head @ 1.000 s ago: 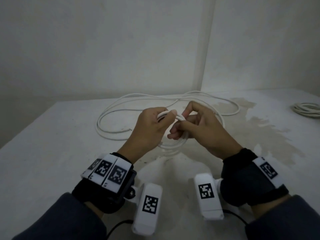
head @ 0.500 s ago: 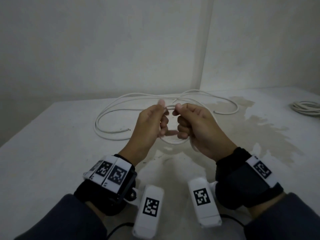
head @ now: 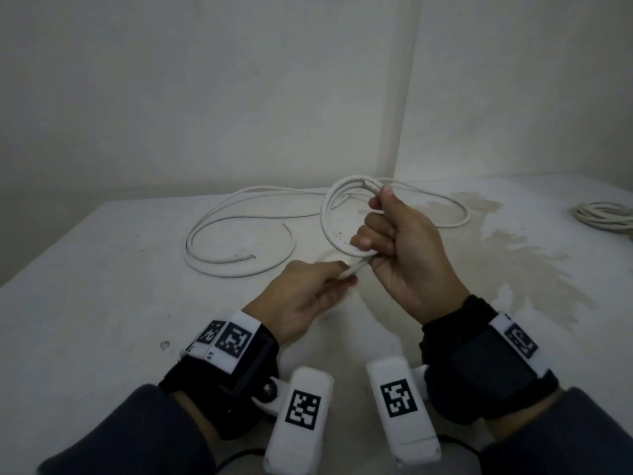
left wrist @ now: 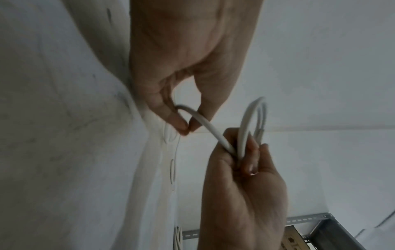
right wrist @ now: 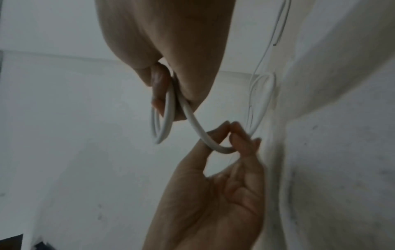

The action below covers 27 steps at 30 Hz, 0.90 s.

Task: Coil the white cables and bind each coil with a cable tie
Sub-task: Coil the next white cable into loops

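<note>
My right hand (head: 373, 231) grips a small upright coil of white cable (head: 329, 217) above the table, its fingers curled round the loops. A strand (head: 354, 269) runs down from the coil to my left hand (head: 346, 279), which pinches it between thumb and forefinger. In the left wrist view the strand (left wrist: 205, 125) passes through the ring of that thumb and finger, and the right hand (left wrist: 245, 169) clamps the loops (left wrist: 249, 121). The right wrist view shows the coil (right wrist: 166, 118) under the right hand's fingers. The rest of the cable (head: 222, 265) lies loose on the table.
A second coil of white cable (head: 606, 217) lies at the table's far right edge. A brownish stain (head: 513, 255) spreads over the white table (head: 102, 303) right of my hands. Walls meet in a corner just behind. A metal rack (left wrist: 320, 228) shows in the left wrist view.
Both hands were together at the top of the coil. The left hand has dropped down and towards me along the strand. The right hand has raised the coil upright.
</note>
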{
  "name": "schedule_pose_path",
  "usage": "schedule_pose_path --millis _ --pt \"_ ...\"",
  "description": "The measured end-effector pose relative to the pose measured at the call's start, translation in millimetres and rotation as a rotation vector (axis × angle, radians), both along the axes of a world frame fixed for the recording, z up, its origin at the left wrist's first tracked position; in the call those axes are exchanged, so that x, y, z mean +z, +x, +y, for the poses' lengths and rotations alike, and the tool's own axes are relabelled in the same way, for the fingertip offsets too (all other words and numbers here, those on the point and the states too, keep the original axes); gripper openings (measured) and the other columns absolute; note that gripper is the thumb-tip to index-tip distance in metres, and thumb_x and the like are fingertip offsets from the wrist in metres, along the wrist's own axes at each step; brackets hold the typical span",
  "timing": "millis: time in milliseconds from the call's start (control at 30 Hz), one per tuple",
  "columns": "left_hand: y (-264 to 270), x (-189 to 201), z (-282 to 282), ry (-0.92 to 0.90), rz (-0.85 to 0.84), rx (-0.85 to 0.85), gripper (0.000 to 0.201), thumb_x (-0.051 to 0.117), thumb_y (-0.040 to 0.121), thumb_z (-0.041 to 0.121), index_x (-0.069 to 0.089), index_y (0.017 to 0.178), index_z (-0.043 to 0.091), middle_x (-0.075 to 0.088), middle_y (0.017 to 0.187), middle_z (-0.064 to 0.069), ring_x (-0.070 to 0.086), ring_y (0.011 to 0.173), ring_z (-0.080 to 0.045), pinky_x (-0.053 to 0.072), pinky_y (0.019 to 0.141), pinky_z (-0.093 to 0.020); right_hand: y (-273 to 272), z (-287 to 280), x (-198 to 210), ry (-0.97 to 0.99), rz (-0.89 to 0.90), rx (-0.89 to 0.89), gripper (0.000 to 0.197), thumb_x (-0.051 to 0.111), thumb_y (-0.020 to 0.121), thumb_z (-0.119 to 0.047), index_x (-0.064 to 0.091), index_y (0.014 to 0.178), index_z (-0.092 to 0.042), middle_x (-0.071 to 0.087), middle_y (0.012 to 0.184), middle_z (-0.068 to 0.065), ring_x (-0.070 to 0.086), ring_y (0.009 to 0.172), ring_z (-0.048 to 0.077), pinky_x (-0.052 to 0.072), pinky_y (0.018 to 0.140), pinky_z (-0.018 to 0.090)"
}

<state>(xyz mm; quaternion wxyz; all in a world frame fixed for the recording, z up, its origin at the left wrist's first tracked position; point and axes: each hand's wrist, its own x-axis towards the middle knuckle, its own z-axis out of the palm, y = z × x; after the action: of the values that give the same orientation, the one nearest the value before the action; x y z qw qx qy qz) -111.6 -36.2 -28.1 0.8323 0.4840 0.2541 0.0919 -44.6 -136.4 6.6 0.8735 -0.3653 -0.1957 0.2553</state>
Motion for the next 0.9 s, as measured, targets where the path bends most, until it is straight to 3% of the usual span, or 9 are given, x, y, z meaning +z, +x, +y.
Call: schedule_pose_path --millis 100,233,400,500,600,700,800,900 --pt "-0.8 1.2 3.3 0.061 -0.159 0.182 0.019 0.063 0.081 -0.009 0.067 0.1 -0.01 0.072 0.084 -0.013 0.069 0.069 -0.011 0.055 0.066 -0.016 5.5 1.7 -8.6 -0.118 -0.022 -0.122 0.026 0.045 0.101 -0.025 0.048 0.08 -0.01 0.025 0.043 -0.009 0.026 0.035 0.006 0.039 0.048 0.021" --pt "-2.2 2.8 2.2 0.112 -0.302 0.256 0.03 0.063 0.083 -0.007 0.064 0.113 -0.007 0.072 0.104 -0.014 0.07 0.093 -0.02 0.057 0.084 -0.028 9.7 4.9 -16.7 -0.296 -0.065 -0.187 0.026 0.044 0.101 -0.028 0.049 0.083 -0.011 0.031 0.04 -0.011 0.035 0.033 0.005 0.038 0.051 0.024" --pt "-4.9 6.4 1.5 0.086 -0.438 0.222 0.027 0.055 0.09 -0.006 0.059 0.116 -0.004 0.073 0.102 -0.01 0.07 0.099 -0.021 0.057 0.085 -0.036 10.2 2.9 -15.2 -0.346 -0.114 -0.152 0.028 0.044 0.102 -0.028 0.05 0.082 -0.01 0.031 0.042 -0.01 0.033 0.035 0.006 0.038 0.047 0.023" --pt "-6.6 7.8 1.5 0.078 -0.484 0.192 0.024 0.047 0.096 0.0 0.058 0.116 -0.006 0.07 0.108 -0.017 0.068 0.102 -0.026 0.058 0.083 -0.037 10.8 1.3 -14.2 -0.36 -0.11 -0.129 0.027 0.045 0.101 -0.027 0.05 0.082 -0.009 0.03 0.042 -0.011 0.031 0.035 0.006 0.036 0.045 0.022" --pt "-7.5 10.2 2.9 0.153 -0.447 0.16 0.026 0.041 0.1 0.007 0.061 0.115 -0.002 0.07 0.106 -0.015 0.071 0.082 -0.018 0.058 0.069 -0.029 11.4 0.1 -12.8 -0.388 -0.11 -0.071 0.028 0.044 0.102 -0.026 0.05 0.081 -0.008 0.029 0.043 -0.009 0.029 0.035 0.006 0.034 0.04 0.019" --pt "-7.6 12.5 4.1 0.268 -0.405 0.111 0.027 0.042 0.1 0.013 0.067 0.104 0.005 0.071 0.093 -0.013 0.053 0.054 -0.011 0.051 0.056 -0.026 9.2 0.1 -13.1 -0.429 -0.142 0.0 0.029 0.043 0.102 -0.025 0.049 0.079 -0.009 0.029 0.044 -0.008 0.027 0.036 0.007 0.032 0.037 0.018" --pt "-7.4 15.5 6.2 0.379 -0.396 0.091 0.029 0.038 0.099 0.007 0.066 0.095 0.002 0.056 0.074 -0.011 0.042 0.044 -0.012 0.044 0.049 -0.027 6.1 0.2 -12.3 -0.414 -0.139 0.044 0.018 0.044 0.101 -0.02 0.047 0.085 -0.014 0.027 0.046 -0.008 0.025 0.037 0.007 0.031 0.037 0.02" --pt "-7.7 19.0 6.9 0.388 -0.403 0.052 0.032 0.032 0.096 0.003 0.063 0.101 -0.002 0.041 0.065 -0.007 0.031 0.043 -0.012 0.039 0.045 -0.025 4.3 -2.0 -10.9 -0.378 -0.166 0.081 0.006 0.044 0.1 -0.016 0.046 0.096 -0.02 0.024 0.049 -0.008 0.021 0.04 0.008 0.029 0.04 0.021"
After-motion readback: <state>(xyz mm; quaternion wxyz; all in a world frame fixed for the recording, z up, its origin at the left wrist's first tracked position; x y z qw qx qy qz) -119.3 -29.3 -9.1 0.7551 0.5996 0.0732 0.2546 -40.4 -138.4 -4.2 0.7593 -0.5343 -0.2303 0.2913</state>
